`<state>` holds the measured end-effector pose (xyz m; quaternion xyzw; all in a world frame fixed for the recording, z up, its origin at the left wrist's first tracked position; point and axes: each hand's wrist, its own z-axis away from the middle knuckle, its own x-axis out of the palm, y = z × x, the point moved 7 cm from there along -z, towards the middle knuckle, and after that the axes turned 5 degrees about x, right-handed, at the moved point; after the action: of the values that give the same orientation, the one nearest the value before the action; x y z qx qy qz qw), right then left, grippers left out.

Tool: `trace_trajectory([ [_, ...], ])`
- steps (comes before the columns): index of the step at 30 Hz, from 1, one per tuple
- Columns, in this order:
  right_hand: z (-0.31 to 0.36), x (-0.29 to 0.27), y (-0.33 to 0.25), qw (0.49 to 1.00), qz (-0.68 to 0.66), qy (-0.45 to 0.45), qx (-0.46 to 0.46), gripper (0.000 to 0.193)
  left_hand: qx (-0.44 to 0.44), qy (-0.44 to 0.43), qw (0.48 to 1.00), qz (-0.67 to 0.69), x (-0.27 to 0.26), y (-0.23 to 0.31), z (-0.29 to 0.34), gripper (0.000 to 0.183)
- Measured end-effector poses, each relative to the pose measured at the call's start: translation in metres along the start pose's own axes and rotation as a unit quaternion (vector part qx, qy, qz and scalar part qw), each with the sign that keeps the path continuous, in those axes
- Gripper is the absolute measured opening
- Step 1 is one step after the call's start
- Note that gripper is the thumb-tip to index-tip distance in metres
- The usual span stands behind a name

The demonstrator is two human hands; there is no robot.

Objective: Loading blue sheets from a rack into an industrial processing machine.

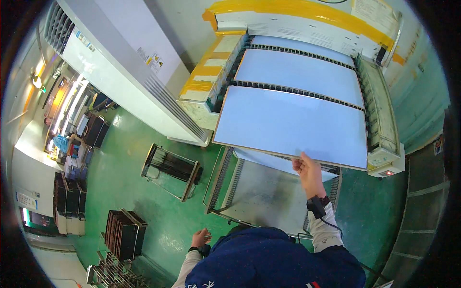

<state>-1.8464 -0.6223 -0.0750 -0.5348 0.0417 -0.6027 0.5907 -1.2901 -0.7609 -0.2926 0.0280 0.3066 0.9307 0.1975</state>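
Note:
My right hand point(307, 174) pinches the near edge of a flat, pale blue-white panel point(293, 122) with a thin brown edge. The thumb shows at the top of the edge, and the other fingers are curled below it. This panel lies at the front end of a roller conveyor point(307, 92), its near edge overhanging a metal slotted rack point(273, 192). Two similar panels, a middle one point(300, 71) and a far one point(302, 48), rest behind it on the rollers. Low at my left side, my left hand point(201, 237) hangs with loosely bent fingers, touching nothing.
A tall white cabinet unit point(139, 67) stands left of the conveyor. On the green floor are a small wire rack point(172, 168), a rack of dark boards point(126, 235) and more metal racks point(117, 272). The conveyor's right side rail point(379, 105) carries a lit red switch point(388, 173).

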Motion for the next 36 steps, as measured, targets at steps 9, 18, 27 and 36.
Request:
trace_trajectory([
  [9, -0.02, 0.005, -0.01, 1.0, -0.01, -0.018, 0.011, 0.019, -0.002, -0.001, 1.0, 0.021, -0.003, -0.007, -0.003, 0.037],
  [18, -0.041, -0.001, -0.015, 1.0, -0.023, -0.011, 0.005, 0.022, -0.008, 0.005, 1.0, 0.003, -0.006, -0.01, -0.003, 0.038],
  [27, -0.055, -0.001, -0.024, 0.999, -0.009, -0.053, -0.002, 0.021, -0.001, 0.003, 1.0, 0.018, -0.01, -0.019, -0.007, 0.038],
  [36, -0.072, -0.003, 0.017, 0.963, 0.261, -0.071, 0.002, 0.031, -0.012, 0.016, 1.0, 0.018, -0.014, -0.026, 0.003, 0.038],
])
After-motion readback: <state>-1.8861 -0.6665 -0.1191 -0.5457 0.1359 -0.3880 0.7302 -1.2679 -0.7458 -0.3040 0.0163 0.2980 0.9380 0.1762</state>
